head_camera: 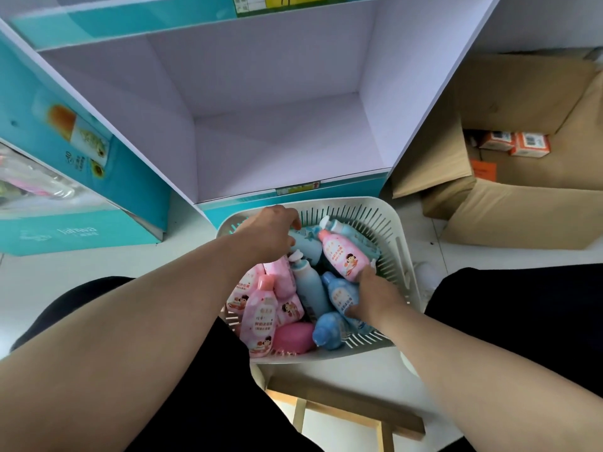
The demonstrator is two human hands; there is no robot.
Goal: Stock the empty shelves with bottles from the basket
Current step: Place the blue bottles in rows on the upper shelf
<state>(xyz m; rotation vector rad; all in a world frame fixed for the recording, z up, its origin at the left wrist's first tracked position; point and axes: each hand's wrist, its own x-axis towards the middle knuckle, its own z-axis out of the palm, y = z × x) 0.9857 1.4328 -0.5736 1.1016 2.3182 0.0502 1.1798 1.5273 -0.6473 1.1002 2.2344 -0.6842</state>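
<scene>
We record the shelf unit (277, 125) at the far side, its white bays bare; no bottle stands in it. At far right an open cardboard box (528, 210) holds small orange-and-white cartons (515, 143).

The slotted white basket (394, 233) sits near, just before the lowest shelf's edge. It holds a loose heap lying crosswise, with pink bottles (261, 318) to the left and blue bottles (329, 331) to the right. All stock is in the basket.

The left hand (270, 233) is at the basket's far left, fingers curled round a pale blue bottle (308, 246). The right hand (375, 298) lies at the near right, against a top pink bottle (342, 256) and a labelled blue bottle (339, 295). Its fingers are largely hidden, so we cannot tell which it grasps, if either.

We judge the bottles to be light, stiff plastic with glossy, probably slippery skins. They are best taken round the body below the cap, not by the cap itself.
</scene>
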